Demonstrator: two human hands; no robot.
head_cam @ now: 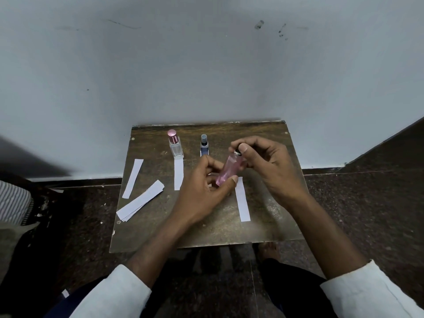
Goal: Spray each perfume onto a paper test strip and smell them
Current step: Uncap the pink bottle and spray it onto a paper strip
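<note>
Head view. Pink perfume bottle (228, 169) held off the desk (206, 232) between both hands, long axis tilted: base low and toward the left hand (202, 191), cap end high and toward the right hand (263, 161). Left fingers curled round the lower body, thumb tip pressed against the base end. Right thumb and fingertips pinched on the dark cap (237, 153) at the top; other right fingers curled loosely above. Cap apparently still seated on the neck, though the join is mostly hidden by the thumb. Judged step: pulling or twisting the cap off before spraying.

Directly below the bottle, just under the right wrist: one paper strip (242, 204), lying flat, long axis running toward the person. Nearest strip to both hands; likely the target for this bottle, nozzle needing to turn downward or the strip to be lifted.

Beyond the left hand: blue bottle (204, 146), upright, partly hidden by the knuckles. Farther left of it: clear bottle with pink cap (175, 144), upright, with a second strip (178, 173) touching its near side. Well left of the left hand: a lone strip (133, 178) and a loose stack of strips (140, 201), both askew.
</note>
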